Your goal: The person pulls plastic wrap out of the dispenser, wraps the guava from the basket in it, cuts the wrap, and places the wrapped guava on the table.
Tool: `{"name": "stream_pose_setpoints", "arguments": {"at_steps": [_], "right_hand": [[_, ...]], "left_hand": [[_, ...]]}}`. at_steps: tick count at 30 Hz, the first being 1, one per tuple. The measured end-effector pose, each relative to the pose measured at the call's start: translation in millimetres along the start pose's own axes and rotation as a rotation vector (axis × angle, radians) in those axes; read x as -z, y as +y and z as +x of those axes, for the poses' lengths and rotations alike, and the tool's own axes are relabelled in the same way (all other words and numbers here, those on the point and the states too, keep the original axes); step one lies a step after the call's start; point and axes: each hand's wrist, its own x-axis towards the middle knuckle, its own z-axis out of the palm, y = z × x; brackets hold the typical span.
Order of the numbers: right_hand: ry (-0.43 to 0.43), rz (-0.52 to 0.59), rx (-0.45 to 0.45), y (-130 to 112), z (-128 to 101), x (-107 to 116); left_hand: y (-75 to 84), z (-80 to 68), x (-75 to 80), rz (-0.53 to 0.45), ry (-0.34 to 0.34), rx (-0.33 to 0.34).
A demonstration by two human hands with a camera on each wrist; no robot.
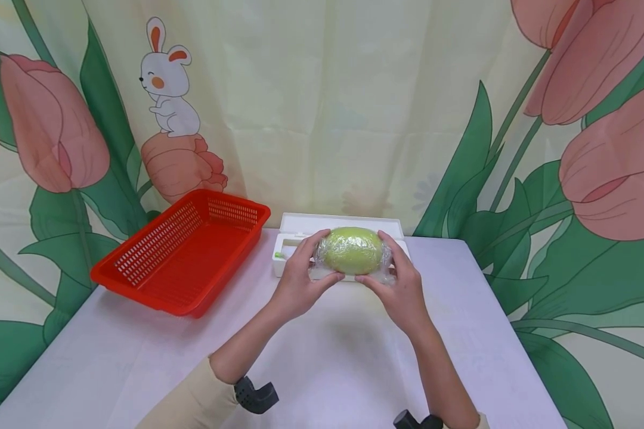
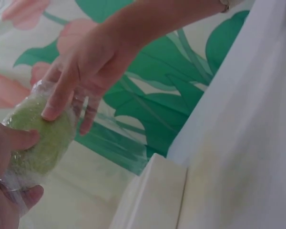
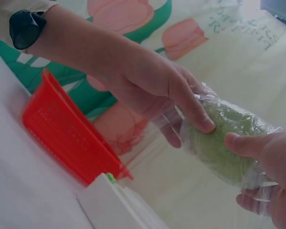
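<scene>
A green oval fruit (image 1: pixel 352 250), wrapped in clear cling film, is held up by both hands above a white box. My left hand (image 1: pixel 302 277) grips its left end, thumb at the near side and fingers behind. At the other end my right hand (image 1: pixel 405 286) holds it the same way. Loose film (image 3: pixel 260 193) bunches at the fruit's ends and hangs by the fingers in the wrist views. Behind the hands stands the long white box (image 1: pixel 340 224) with its lid raised; a small green piece (image 1: pixel 280 255) shows at its left. The hands and fruit hide much of the box.
A red perforated basket (image 1: pixel 222 289) stands on the left of the table, tilted in line with its left edge. A white cloth (image 1: pixel 343 381) covers the table. Right behind it hangs a curtain (image 1: pixel 322 107) printed with tulips and a rabbit.
</scene>
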Motion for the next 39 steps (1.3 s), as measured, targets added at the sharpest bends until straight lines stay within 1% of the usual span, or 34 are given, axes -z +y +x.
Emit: {"name": "stream_pose_setpoints", "arguments": {"at_steps": [7,11,18,27,34,39], "right_hand": [[-0.003,0.006,-0.012,-5.6,-3.3,3.3],[0.002,0.002,-0.002,-8.0,-4.9,4.9],[0.009,-0.015,0.015,-11.9,-7.3,7.5],[0.023,-0.003,0.025,-17.8,-9.4,11.3],[0.033,0.01,0.04,-20.1,-11.6,13.5],[0.039,0.011,0.044,-22.3,-13.4,15.1]], "left_hand": [[1.5,-1.9,1.5,0.005,-0.008,-0.001],[2.9,-3.5,2.5,0.007,-0.009,-0.006],[6.5,-6.5,4.3,0.0,0.008,-0.029],[10.0,-8.5,6.7,0.004,0.019,-0.063],[14.5,-10.0,8.6,0.009,0.024,-0.069],[17.0,-11.6,9.5,-0.004,0.022,-0.076]]}}
